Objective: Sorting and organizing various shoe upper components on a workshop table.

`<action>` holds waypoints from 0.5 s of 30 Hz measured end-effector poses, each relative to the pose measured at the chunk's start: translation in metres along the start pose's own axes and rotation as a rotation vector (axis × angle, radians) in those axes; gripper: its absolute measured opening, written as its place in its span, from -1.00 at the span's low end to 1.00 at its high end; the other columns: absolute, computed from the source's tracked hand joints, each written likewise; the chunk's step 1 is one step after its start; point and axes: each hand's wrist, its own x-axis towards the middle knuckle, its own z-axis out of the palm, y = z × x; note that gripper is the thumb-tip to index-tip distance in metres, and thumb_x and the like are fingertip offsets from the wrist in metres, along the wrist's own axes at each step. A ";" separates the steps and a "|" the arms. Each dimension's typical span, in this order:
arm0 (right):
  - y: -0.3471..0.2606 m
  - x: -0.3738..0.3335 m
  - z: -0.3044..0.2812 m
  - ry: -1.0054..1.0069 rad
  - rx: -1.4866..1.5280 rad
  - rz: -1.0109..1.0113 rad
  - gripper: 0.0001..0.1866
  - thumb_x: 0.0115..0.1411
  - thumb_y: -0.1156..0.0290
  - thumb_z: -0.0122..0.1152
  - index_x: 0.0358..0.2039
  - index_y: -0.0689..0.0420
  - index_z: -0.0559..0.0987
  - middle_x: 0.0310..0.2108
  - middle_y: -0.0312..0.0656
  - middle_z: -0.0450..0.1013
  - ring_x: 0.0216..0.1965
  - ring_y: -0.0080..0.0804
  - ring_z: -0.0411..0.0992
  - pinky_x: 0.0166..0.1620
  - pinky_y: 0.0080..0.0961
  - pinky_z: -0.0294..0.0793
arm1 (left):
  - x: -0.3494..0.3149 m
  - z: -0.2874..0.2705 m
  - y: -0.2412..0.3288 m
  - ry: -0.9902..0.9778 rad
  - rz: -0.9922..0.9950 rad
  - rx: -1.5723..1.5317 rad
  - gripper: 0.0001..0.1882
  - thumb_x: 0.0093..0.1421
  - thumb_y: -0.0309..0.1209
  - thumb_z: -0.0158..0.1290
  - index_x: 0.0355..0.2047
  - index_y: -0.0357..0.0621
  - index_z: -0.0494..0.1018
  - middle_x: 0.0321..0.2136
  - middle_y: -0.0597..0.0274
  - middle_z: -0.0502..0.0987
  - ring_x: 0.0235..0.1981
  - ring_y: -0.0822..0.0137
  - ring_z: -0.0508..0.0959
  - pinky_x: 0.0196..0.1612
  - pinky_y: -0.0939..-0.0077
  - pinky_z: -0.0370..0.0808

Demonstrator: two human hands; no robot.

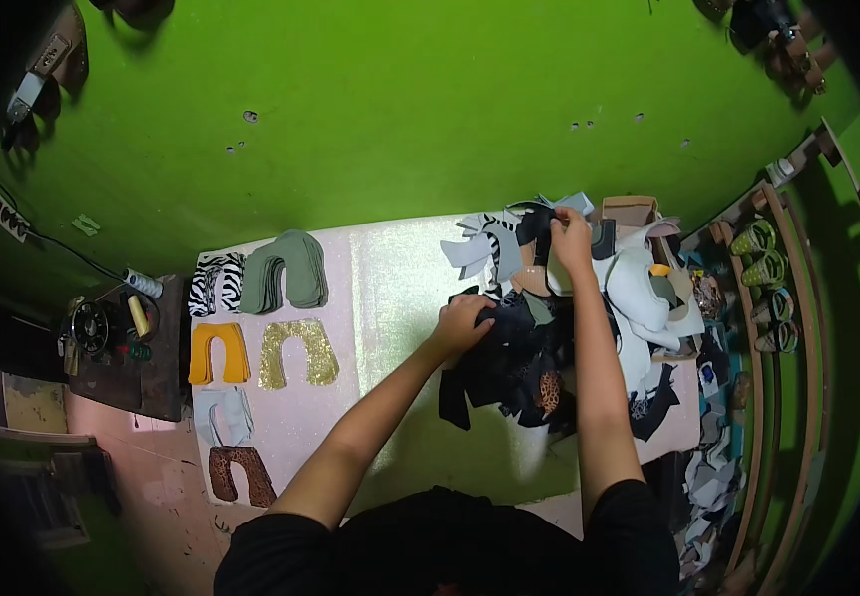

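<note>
A heap of black cut pieces [509, 343], thin like leather or fabric, lies right of the table's middle. My left hand [464, 324] is on the heap's left edge, fingers curled over a black piece. Farther back, my right hand [571, 240] pinches a black piece [539, 221] among mixed scraps; its far end is hidden in the pile. Around that hand lie grey pieces [465, 256], zebra-print bits and a tan piece [531, 280]. A leopard-print scrap [549, 390] shows near the heap's front.
Arch-shaped pieces lie sorted at left: green stack [286, 273], zebra [216, 283], yellow [218, 354], gold glitter [297, 355], white [223, 417], leopard [239, 475]. White pieces [637, 293] and a cardboard box [629, 210] stand right. A shelf holds sandals [763, 268]. A sewing machine [89, 326] sits left.
</note>
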 end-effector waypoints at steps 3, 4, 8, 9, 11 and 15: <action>0.029 0.031 0.008 -0.020 -0.131 0.014 -0.68 0.00 0.42 0.08 -0.22 0.31 0.47 -0.23 0.09 0.42 -0.22 -0.07 0.43 -0.11 -0.35 0.37 | 0.003 0.003 -0.001 0.057 0.010 -0.050 -0.65 -0.04 -0.33 0.06 -0.19 -0.08 0.37 -0.16 0.12 0.41 -0.07 0.11 0.35 0.00 0.29 0.26; 0.034 0.039 0.010 0.010 -0.206 -0.016 -0.67 0.01 0.39 0.08 -0.22 0.31 0.47 -0.23 0.10 0.42 -0.22 -0.05 0.42 -0.11 -0.33 0.37 | 0.006 0.003 -0.001 0.052 0.026 -0.082 -0.66 -0.03 -0.34 0.06 -0.20 -0.08 0.37 -0.17 0.12 0.41 -0.08 0.10 0.36 0.00 0.29 0.26; 0.008 0.040 0.039 -0.118 -0.393 0.098 -0.67 0.01 0.32 0.09 -0.23 0.23 0.50 -0.29 0.08 0.44 -0.23 -0.05 0.43 -0.14 -0.26 0.38 | 0.001 -0.002 -0.011 0.062 0.016 -0.066 -0.69 -0.02 -0.38 0.05 -0.21 -0.10 0.37 -0.13 0.11 0.40 -0.03 0.05 0.34 0.02 0.26 0.27; -0.001 0.034 0.035 -0.250 -0.509 0.210 -0.70 -0.01 0.34 0.09 -0.26 0.20 0.52 -0.32 0.05 0.46 -0.24 -0.08 0.43 -0.16 -0.27 0.38 | 0.000 0.001 -0.010 0.102 0.054 -0.018 -0.69 -0.02 -0.39 0.05 -0.22 -0.11 0.37 -0.11 0.11 0.39 -0.01 0.03 0.32 0.03 0.25 0.26; 0.018 0.027 0.047 -0.105 -0.578 0.090 -0.78 -0.01 0.33 0.09 -0.35 0.11 0.57 -0.43 -0.03 0.49 -0.36 -0.14 0.47 -0.24 -0.28 0.41 | 0.001 0.004 -0.012 0.072 0.041 -0.046 -0.67 -0.02 -0.36 0.05 -0.19 -0.08 0.36 -0.07 0.14 0.36 0.05 0.06 0.27 0.04 0.20 0.22; 0.016 0.016 0.048 0.042 -0.583 -0.030 -0.87 -0.06 0.37 0.14 -0.48 0.10 0.58 -0.50 -0.07 0.49 -0.45 -0.14 0.47 -0.30 -0.26 0.41 | 0.001 0.007 -0.018 0.035 0.035 -0.088 -0.65 0.00 -0.33 0.04 -0.16 -0.04 0.34 -0.01 0.17 0.32 0.12 0.10 0.20 0.06 0.14 0.15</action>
